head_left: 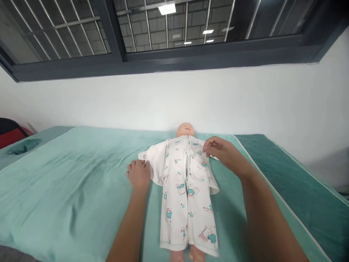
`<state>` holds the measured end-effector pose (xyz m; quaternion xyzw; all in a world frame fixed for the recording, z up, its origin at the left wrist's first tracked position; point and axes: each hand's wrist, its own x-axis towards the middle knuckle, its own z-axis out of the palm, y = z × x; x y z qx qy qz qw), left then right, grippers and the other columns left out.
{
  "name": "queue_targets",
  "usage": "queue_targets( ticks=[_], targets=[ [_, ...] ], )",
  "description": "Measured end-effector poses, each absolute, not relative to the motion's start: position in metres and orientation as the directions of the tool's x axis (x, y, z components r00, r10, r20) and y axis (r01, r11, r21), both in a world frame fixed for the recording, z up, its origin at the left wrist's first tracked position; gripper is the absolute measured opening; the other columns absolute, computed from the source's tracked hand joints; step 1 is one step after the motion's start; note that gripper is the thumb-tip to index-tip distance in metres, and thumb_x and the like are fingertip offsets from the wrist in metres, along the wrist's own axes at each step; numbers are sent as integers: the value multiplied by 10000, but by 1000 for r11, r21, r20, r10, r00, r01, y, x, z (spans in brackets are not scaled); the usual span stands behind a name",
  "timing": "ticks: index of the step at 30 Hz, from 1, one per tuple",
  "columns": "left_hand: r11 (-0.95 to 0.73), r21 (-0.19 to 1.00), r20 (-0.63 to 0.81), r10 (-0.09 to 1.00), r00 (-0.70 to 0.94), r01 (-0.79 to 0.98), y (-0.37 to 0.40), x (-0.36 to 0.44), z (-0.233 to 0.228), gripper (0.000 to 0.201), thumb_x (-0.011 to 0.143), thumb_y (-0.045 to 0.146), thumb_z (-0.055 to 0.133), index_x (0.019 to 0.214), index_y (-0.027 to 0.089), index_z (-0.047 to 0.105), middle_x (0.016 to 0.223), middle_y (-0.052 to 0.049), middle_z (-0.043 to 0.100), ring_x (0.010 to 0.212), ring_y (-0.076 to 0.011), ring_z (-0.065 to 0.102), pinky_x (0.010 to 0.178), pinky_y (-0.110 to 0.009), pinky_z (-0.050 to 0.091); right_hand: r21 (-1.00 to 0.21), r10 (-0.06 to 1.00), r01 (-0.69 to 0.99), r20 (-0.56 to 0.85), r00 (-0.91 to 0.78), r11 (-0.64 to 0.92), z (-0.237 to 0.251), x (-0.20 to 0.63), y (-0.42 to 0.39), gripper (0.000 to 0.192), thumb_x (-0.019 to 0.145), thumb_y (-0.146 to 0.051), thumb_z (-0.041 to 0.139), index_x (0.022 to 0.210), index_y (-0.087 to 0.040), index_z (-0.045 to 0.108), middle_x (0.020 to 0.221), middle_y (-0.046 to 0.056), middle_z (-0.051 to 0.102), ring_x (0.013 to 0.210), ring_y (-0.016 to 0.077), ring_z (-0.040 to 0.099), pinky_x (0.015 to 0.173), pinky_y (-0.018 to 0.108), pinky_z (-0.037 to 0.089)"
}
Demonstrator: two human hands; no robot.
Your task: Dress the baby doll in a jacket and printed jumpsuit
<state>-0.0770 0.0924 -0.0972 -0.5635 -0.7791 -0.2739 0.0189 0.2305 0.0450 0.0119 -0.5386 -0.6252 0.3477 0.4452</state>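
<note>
Baby doll (185, 130) in white printed romper (185, 189) lies face-up mid bed (68, 174), head twd wall. My left hand (138, 174), fingers curled, presses the romper's sleeve edge. My right hand (219, 150) pinches fabric near the doll's shoulder.

Head view, forward-down, near bed (68, 174)

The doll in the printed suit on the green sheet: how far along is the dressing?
Mostly done, it seems. The doll lies on its back on the green sheet, and the romper already covers body and legs, feet poking out below. In hand: the right hand pinches fabric near the shoulder, while the left hand rests on the other sleeve. Left: the front looks partly open, so probably closing it.
</note>
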Motion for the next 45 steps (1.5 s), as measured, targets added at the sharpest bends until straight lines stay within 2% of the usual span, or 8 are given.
queue_targets(
  ticks=[6,11,16,21,25,30,38,45],
  targets=[
    [-75,876,221,941,-258,477,89,-79,-88,272,870,468,501,788,215,445,883,-21,597,884,-193,562,788,-302,439,-803,965,593,203,167,66,-16,189,72,338,877,-501,493,676,-230,501,656,-13,585,600,152,499,555,276,336],
    [-188,981,194,966,-168,51,81,-54,-49,262,871,464,507,833,229,395,789,23,503,661,-116,499,587,-217,420,-731,910,675,344,232,104,-30,171,77,331,904,-461,469,664,-233,467,598,-15,539,588,164,463,573,279,288],
    [-248,897,232,969,87,365,49,-7,-9,285,913,441,480,742,227,403,828,-13,639,850,-198,634,713,-294,505,-812,902,574,319,291,102,-32,181,84,350,895,-481,489,648,-232,482,565,-22,541,564,158,473,569,270,315],
    [-480,665,304,873,380,572,10,8,-17,204,939,306,474,745,244,478,1329,-69,616,1321,-283,494,988,-468,477,-898,904,430,258,342,94,-34,193,85,330,859,-477,544,647,-225,526,559,-20,559,516,137,465,525,263,333],
    [-526,575,415,847,331,627,-11,1,-35,99,910,241,518,814,262,522,1189,-55,686,1194,-266,591,884,-458,531,-906,907,410,258,332,108,-35,194,85,283,858,-444,547,682,-222,563,602,-11,580,550,143,503,551,271,366],
    [-575,641,417,817,397,509,-33,-10,-46,120,900,200,525,945,300,573,1056,-29,718,992,-225,667,806,-391,547,-882,889,445,322,324,157,-36,194,85,188,852,-365,537,784,-224,640,809,22,636,721,165,583,693,305,445],
    [-308,699,394,919,12,645,-3,-45,-62,307,858,224,537,1153,297,577,1152,-61,622,1048,-237,597,860,-376,514,-869,901,423,375,219,258,-40,193,88,204,856,-329,514,932,-237,680,1072,51,637,965,200,587,848,356,476],
    [-241,843,241,968,63,480,5,-46,-78,58,864,210,495,826,233,533,848,-2,588,791,-159,567,743,-287,464,-875,904,415,363,225,248,-43,192,90,181,854,-312,521,922,-234,669,1070,45,635,965,190,592,879,357,467]
  ],
)
